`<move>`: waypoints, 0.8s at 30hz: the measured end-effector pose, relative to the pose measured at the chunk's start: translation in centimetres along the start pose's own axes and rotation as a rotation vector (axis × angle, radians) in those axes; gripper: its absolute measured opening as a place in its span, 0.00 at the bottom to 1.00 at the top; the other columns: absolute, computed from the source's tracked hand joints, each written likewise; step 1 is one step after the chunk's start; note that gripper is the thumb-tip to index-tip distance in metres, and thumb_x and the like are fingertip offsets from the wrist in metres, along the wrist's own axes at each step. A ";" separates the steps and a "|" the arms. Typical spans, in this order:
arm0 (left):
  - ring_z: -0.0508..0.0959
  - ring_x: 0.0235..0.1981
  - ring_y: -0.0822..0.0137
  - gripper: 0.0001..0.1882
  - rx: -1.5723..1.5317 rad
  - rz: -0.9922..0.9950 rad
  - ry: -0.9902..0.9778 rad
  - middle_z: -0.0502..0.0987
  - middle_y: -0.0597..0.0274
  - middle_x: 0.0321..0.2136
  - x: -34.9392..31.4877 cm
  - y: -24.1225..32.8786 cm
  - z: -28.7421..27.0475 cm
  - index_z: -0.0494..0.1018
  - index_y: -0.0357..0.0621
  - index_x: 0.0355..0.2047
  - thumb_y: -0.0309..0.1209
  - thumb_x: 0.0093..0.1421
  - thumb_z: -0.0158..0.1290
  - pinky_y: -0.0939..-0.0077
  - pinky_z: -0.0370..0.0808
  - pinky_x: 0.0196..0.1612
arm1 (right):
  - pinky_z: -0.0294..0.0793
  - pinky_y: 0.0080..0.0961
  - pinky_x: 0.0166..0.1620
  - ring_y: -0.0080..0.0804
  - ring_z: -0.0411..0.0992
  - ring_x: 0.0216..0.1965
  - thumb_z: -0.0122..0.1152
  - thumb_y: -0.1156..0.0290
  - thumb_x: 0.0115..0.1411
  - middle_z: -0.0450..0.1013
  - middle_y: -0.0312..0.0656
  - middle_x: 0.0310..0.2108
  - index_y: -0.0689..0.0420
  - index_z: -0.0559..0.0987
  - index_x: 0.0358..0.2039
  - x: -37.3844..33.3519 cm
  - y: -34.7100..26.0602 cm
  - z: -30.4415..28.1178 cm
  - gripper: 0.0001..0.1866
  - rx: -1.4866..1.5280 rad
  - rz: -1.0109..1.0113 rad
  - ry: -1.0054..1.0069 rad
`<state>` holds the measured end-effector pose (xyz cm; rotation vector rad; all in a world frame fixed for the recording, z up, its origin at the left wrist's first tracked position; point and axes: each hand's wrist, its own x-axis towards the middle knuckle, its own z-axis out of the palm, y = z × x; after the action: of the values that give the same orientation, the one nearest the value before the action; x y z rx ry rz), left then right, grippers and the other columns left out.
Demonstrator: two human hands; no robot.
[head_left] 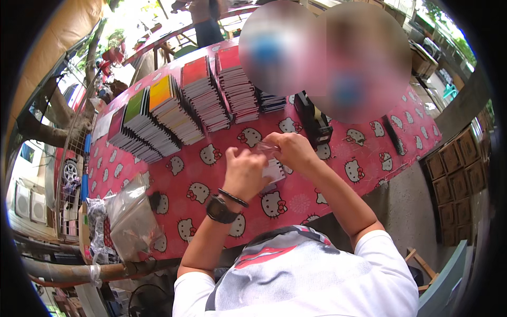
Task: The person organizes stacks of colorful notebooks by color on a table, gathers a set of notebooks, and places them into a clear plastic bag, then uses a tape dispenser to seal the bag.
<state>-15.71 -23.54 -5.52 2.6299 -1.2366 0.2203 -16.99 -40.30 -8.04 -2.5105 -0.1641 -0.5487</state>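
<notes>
Over the near middle of the table, my left hand [245,171] is closed, its fingers curled at a piece of clear plastic, seemingly a bag. A dark watch [221,210] and a black bracelet sit on that wrist. Close beside it, my right hand [289,150] pinches the clear plastic [268,146] between thumb and fingers. Below both hands shows a small spiral notebook [273,172] with a white face and a coiled edge. My left hand hides part of it, and whether it lies inside the plastic I cannot tell.
Stacked spiral notebooks in green [138,110], yellow [162,93], red [195,71] and dark blue [272,101] line the far side of the pink table [301,203]. A black tape dispenser [316,127] stands beyond my right hand. Clear plastic bags [134,224] lie left; brown boxes [454,174] are stacked right.
</notes>
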 end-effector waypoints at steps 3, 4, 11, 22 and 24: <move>0.73 0.32 0.69 0.06 -0.021 0.142 -0.138 0.74 0.73 0.21 -1.9 -1.2 0.1 0.75 0.53 0.22 0.35 0.43 0.61 0.55 0.54 0.53 | 0.70 0.28 0.32 0.30 0.72 0.26 0.57 0.75 0.48 0.73 0.41 0.22 0.55 0.74 0.40 0.5 -1.0 -1.1 0.15 0.162 0.143 0.081; 0.73 0.32 0.69 0.06 -0.113 0.154 -0.074 0.74 0.73 0.20 -2.1 -1.1 -0.6 0.75 0.54 0.22 0.34 0.42 0.61 0.54 0.53 0.54 | 0.70 0.27 0.33 0.30 0.72 0.27 0.56 0.75 0.49 0.73 0.42 0.23 0.56 0.74 0.39 0.0 -1.1 -2.6 0.14 0.289 0.276 0.106; 0.74 0.34 0.71 0.05 -0.323 0.275 0.044 0.74 0.71 0.20 -2.7 -0.7 0.1 0.76 0.53 0.21 0.30 0.42 0.60 0.53 0.44 0.59 | 0.69 0.19 0.36 0.23 0.71 0.38 0.53 0.83 0.48 0.74 0.40 0.36 0.56 0.60 0.53 -5.1 3.2 0.7 0.29 0.707 -0.005 -0.232; 0.59 0.55 0.55 0.38 -0.510 0.071 0.011 0.63 0.55 0.53 1.1 -4.6 0.0 0.60 0.46 0.55 0.28 0.38 0.57 0.63 0.54 0.59 | 0.68 0.21 0.39 0.23 0.71 0.37 0.57 0.77 0.51 0.75 0.39 0.33 0.57 0.62 0.53 -5.4 2.1 1.0 0.28 0.903 0.141 -0.044; 0.54 0.59 0.53 0.41 -0.403 0.140 -0.140 0.60 0.61 0.56 2.5 -4.4 -0.1 0.58 0.52 0.57 0.27 0.37 0.56 0.56 0.48 0.61 | 0.67 0.19 0.37 0.21 0.70 0.34 0.58 0.71 0.53 0.74 0.40 0.30 0.56 0.62 0.53 -5.2 2.1 0.7 0.27 1.170 0.317 0.132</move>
<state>-10.66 -22.66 -5.51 2.2464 -1.3467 -0.1772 -21.02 -41.65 -11.82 -1.3201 -0.0129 -0.3259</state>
